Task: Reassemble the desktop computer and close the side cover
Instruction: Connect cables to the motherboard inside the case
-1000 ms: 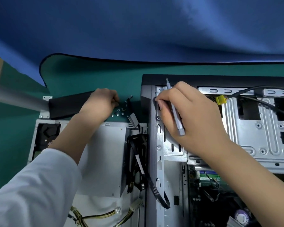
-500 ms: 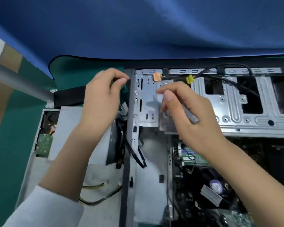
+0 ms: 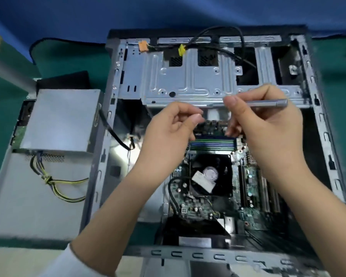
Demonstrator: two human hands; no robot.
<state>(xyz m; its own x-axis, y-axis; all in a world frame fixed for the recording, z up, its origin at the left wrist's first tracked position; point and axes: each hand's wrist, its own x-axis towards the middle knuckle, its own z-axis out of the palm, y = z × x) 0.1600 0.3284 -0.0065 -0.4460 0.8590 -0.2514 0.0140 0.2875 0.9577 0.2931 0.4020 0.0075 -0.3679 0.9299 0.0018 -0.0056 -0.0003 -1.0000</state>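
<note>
**Both hands over the open case**

I see my right hand point(image 3: 268, 128) clamped around one grey screwdriver point(image 3: 264, 102), lying level. My left hand point(image 3: 170, 130) pinches thumb to fingertips; whether anything sits between them I cannot tell. One computer case point(image 3: 326, 136) lies open on the counter point(image 3: 68, 56), one power supply point(image 3: 62, 120) beside it.

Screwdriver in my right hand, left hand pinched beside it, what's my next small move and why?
Probably bring the left hand to the screwdriver tip. The right hand holds the tool level above the open case, tip toward the left fingers, which look pinched together; whether they hold a screw can't be seen.
</note>
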